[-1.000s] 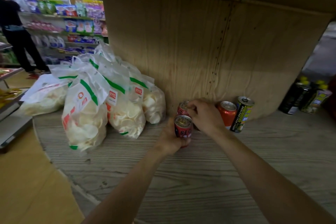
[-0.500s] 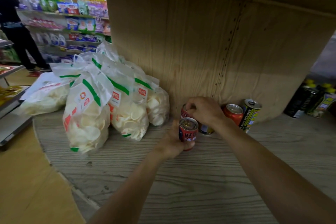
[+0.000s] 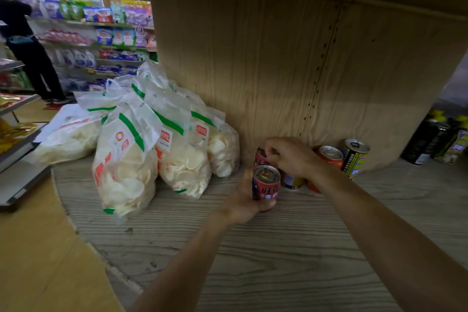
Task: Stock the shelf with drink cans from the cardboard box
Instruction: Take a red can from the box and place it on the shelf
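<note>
On the grey, ridged wood-grain shelf board [image 3: 278, 261], the left hand [image 3: 240, 204] wraps curled fingers round a short red cylindrical metal can [image 3: 266, 185], held upright. Just behind that can, the right hand [image 3: 291, 157] clamps its fingertips on the top of a second red can [image 3: 260, 158]. Right of the held can, an orange can [image 3: 329, 156] and a black-and-yellow can [image 3: 354, 158] stand by the pale plywood back panel [image 3: 278, 71]. Left of it slump crinkled clear bags of white round crackers [image 3: 126, 167].

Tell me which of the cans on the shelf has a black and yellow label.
The black and yellow can, farthest right in the row, next to the orange can. The front can, gripped by the left hand, is red.
</note>
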A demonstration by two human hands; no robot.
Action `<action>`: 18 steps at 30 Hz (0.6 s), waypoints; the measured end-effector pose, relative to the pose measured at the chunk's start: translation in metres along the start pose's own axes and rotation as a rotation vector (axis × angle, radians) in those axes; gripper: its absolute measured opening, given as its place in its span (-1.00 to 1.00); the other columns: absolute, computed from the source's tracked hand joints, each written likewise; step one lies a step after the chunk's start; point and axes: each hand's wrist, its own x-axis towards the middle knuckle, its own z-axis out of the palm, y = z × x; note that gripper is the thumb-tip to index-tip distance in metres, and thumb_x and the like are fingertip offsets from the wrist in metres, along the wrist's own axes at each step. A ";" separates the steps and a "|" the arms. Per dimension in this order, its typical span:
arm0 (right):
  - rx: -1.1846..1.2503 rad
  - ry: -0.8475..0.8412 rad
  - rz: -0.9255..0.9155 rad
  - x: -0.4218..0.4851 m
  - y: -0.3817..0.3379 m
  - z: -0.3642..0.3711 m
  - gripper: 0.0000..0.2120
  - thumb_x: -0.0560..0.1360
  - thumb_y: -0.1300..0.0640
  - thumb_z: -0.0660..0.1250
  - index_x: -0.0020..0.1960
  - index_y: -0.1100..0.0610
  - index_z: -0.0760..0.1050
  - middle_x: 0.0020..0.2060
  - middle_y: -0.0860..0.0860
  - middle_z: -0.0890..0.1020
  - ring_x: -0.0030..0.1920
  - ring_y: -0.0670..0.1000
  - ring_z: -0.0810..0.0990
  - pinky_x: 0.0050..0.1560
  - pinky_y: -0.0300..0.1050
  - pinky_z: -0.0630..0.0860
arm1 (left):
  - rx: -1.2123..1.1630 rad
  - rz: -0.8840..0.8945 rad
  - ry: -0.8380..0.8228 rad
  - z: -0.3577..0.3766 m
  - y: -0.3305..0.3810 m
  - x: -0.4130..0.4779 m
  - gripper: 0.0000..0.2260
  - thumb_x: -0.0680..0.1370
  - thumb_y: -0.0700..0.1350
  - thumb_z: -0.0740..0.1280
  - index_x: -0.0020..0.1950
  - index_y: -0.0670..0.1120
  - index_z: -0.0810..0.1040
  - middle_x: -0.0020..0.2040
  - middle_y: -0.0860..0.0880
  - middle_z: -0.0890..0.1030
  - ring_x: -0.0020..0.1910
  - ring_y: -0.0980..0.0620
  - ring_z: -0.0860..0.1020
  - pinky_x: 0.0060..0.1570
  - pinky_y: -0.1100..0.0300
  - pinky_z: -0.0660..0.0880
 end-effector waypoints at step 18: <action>0.059 0.056 -0.106 -0.002 0.012 0.005 -0.87 0.55 0.28 0.36 -0.03 0.06 0.57 -0.02 -0.08 0.61 0.03 -0.07 0.54 0.07 -0.14 0.46 | -0.050 0.015 0.024 -0.007 -0.004 0.003 -0.24 0.45 -0.22 0.56 0.44 0.13 0.15 0.26 0.17 0.50 0.18 0.41 0.48 0.12 0.48 0.45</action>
